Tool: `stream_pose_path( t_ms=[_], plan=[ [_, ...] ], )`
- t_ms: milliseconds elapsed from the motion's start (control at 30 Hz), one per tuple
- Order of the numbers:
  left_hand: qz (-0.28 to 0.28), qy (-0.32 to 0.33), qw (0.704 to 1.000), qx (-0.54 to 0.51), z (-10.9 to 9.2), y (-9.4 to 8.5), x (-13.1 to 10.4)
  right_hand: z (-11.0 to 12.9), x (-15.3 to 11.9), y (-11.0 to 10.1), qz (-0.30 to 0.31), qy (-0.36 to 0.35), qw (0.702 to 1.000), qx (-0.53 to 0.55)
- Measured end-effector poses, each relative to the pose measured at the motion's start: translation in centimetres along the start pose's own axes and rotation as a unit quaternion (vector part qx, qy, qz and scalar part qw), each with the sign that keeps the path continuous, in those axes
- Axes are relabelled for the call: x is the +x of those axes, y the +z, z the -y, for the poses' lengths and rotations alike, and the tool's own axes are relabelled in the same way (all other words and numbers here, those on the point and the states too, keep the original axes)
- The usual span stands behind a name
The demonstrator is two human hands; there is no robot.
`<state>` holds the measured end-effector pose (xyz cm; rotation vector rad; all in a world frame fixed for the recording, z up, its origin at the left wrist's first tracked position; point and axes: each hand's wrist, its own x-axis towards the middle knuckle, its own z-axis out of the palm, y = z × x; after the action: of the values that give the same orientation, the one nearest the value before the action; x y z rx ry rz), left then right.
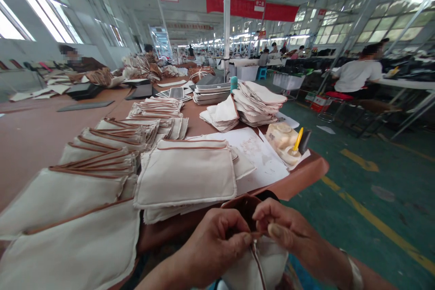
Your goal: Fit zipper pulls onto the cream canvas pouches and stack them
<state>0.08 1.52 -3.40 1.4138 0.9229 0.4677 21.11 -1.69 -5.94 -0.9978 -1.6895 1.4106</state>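
Observation:
At the table's near edge, my left hand [215, 242] is closed, thumb and forefinger pinching the brown trim of a cream fabric piece [274, 256]. Close beside it, my right hand [288, 226] pinches the same trim from the other side. A dark brown-edged slit with a bit of metal runs down the piece below my fingertips. A brown leather-like part [243, 204] shows behind my hands. Just beyond lies a stack of cream fabric panels [186, 172] with brown strips along the top.
Fanned piles of cream panels [91, 176] cover the left of the brown table [306, 174]. At its right corner stand a cloudy plastic container [281, 136] and a yellow-handled brush [298, 139] on white paper [254, 154]. A person in white [358, 74] sits at the right.

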Motion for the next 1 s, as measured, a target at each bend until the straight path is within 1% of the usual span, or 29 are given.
stream_pose_path(
  t_ms=[67,133,200,300,467,533,667,767,833,867,933,1000],
  plan=[
    [-0.001,0.015,0.999,0.047,-0.4,0.0,-0.3,0.9,0.3,-0.2,0.015,0.029,0.999,-0.001],
    [0.002,0.031,0.998,0.063,-0.7,0.1,-0.4,1.8,0.7,-0.6,0.043,0.034,0.998,-0.038],
    [-0.002,0.043,0.997,0.068,-0.9,0.2,-0.6,2.3,1.0,-0.9,0.07,0.033,0.995,-0.058],
    [-0.002,0.056,0.997,0.049,-0.9,0.2,-0.9,2.3,1.1,-1.0,0.09,0.028,0.994,-0.057],
    [0.041,0.065,0.995,-0.07,0.0,0.0,-1.0,1.4,0.6,-0.6,0.068,0.014,0.998,0.001],
    [0.044,0.075,0.995,-0.054,0.0,0.0,-0.9,1.3,0.6,-0.7,0.07,0.017,0.997,0.013],
    [0.024,0.083,0.996,0.037,-0.6,0.1,-1.0,1.8,1.0,-1.4,0.076,0.019,0.997,-0.005],
    [0.048,0.085,0.995,0.024,-0.3,-0.2,-1.0,2.1,1.3,-1.7,0.111,0.029,0.993,0.007],
    [0.066,0.068,0.996,0.003,0.1,-0.6,-0.9,2.2,1.5,-1.7,0.133,0.036,0.99,0.009],
    [0.075,0.054,0.996,-0.01,0.3,-0.8,-0.9,2.2,1.5,-1.6,0.134,0.032,0.991,0.001],
    [0.102,0.034,0.994,-0.028,0.5,-1.2,-0.9,2.0,1.6,-1.3,0.116,0.016,0.993,-0.026],
    [0.113,0.028,0.993,-0.018,0.5,-1.3,-0.9,1.9,1.7,-1.0,0.093,0.003,0.994,-0.05]
  ],
)
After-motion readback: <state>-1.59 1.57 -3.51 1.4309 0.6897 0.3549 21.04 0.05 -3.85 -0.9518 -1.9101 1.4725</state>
